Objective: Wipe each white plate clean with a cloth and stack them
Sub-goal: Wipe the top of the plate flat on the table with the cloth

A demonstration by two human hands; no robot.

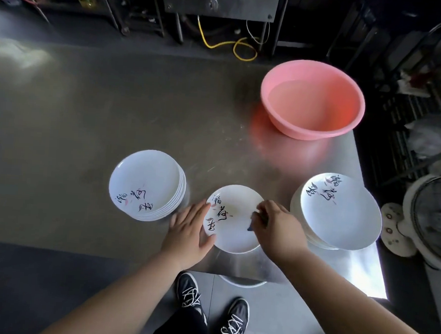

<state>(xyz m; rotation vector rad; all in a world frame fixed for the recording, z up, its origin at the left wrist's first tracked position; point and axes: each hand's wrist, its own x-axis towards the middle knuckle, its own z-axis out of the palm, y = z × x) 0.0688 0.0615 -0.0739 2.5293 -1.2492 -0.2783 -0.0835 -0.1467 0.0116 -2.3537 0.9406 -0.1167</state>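
My right hand (275,224) lies over the three o'clock side of the single plate (232,221), fingers curled down and pinching a dark cloth (252,222) against the white surface; only a small corner of the cloth shows under my knuckles. My left hand (190,233) rests flat at the plate's nine o'clock rim, fingers straight and close together, thumb along the near edge, steadying it. The plate sits on the steel table (86,131) near its six o'clock edge, black brush lettering facing up; at its nine o'clock stands a stack of like plates (146,185), just apart from my left fingertips; at its three o'clock a second stack (341,214), close by my right wrist. At one o'clock, well apart, a pink basin (312,100) holds water. My shoes (212,309) show below the table edge at six o'clock.
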